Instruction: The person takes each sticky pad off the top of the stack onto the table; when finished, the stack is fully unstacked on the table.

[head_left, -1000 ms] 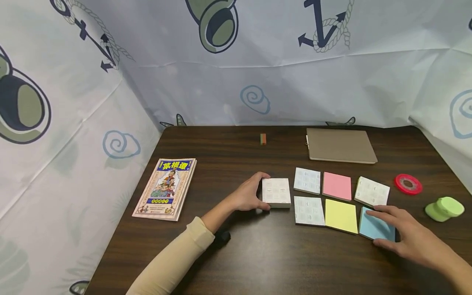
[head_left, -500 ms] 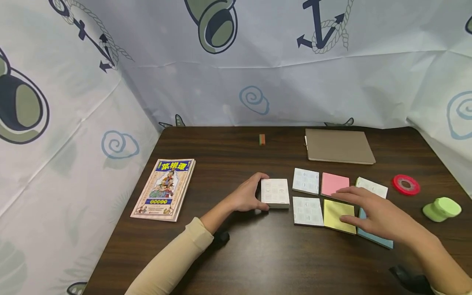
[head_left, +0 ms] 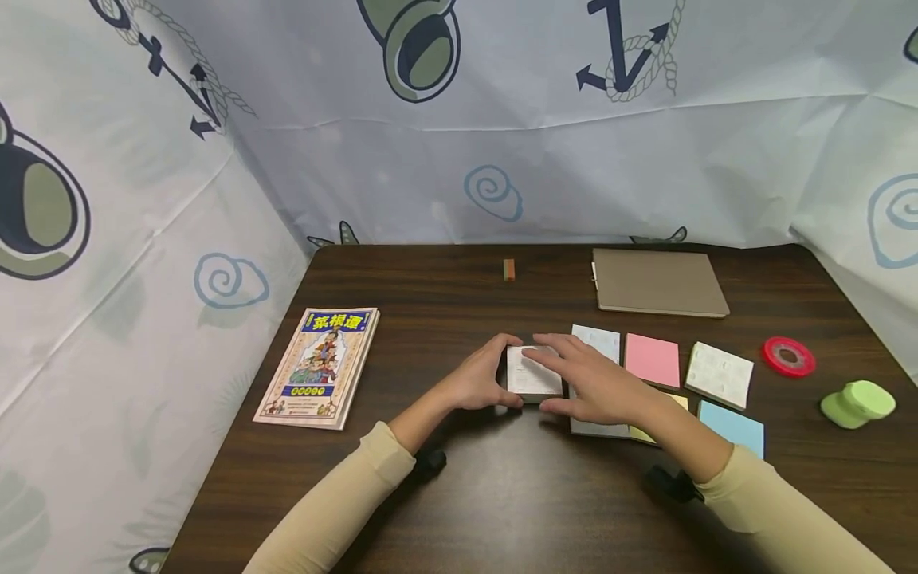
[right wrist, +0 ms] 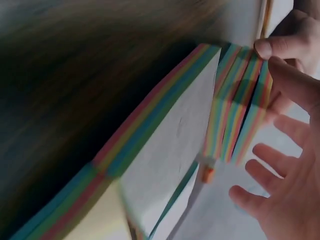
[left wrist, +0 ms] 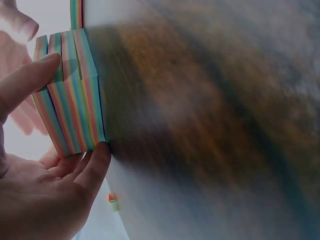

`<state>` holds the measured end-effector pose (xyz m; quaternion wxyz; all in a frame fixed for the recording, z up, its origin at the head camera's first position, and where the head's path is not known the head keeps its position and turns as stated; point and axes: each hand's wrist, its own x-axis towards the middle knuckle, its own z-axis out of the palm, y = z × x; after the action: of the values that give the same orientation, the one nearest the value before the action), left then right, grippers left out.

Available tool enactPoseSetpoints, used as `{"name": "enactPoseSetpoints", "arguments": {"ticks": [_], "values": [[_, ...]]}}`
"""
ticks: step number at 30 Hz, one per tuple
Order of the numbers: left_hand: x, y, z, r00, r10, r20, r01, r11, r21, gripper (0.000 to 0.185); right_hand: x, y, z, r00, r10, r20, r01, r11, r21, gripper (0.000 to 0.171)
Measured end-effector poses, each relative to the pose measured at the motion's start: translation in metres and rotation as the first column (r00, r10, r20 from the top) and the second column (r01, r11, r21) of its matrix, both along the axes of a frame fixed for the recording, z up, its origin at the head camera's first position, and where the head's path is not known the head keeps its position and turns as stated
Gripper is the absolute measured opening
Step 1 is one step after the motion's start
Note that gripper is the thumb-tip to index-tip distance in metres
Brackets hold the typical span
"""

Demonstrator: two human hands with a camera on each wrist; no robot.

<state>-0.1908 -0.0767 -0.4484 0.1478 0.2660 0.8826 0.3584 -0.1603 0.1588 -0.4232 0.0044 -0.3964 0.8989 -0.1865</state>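
A stack of sticky note pads (head_left: pixel 526 384) with a white printed top sits mid-table; its pink, yellow, blue and green striped edges show in both wrist views. My left hand (head_left: pixel 475 384) grips the stack from the left, thumb on the near edge and fingers on the far one. Over the stack's right side reaches my right hand (head_left: pixel 602 389), fingers spread, the thumb close to the near edge. Beneath that hand, a white pad (head_left: pixel 598 429) and a yellow pad (head_left: pixel 677 401) are partly covered. The right wrist view shows the right fingers (right wrist: pixel 270 175) held apart from one another.
Right of the hands lie a pink pad (head_left: pixel 651 360), a white pad (head_left: pixel 719 375) and a blue pad (head_left: pixel 733 426). Beyond are red tape (head_left: pixel 788 356) and a green container (head_left: pixel 857 404). A grey-brown notebook (head_left: pixel 658 281), a small block (head_left: pixel 509 269) and a book (head_left: pixel 319 367) also lie on the table.
My right hand has moved left from the blue pad, across the yellow pad, to the stack, carrying nothing visible. My left hand has kept its grip on the stack.
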Motion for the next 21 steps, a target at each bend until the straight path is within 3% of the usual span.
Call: {"name": "enactPoseSetpoints", "arguments": {"ticks": [9,21], "values": [[0.0,0.0,0.0,1.0,-0.002,0.009,0.002,1.0,0.0,0.084,-0.011,-0.022,-0.009,0.999,0.009,0.04,-0.01,1.0,0.026,0.077],[0.0,0.0,0.0,1.0,-0.008,0.002,0.008,1.0,-0.003,0.086,-0.015,-0.02,-0.007,0.998,-0.014,0.058,0.013,1.0,0.027,0.074]]}}
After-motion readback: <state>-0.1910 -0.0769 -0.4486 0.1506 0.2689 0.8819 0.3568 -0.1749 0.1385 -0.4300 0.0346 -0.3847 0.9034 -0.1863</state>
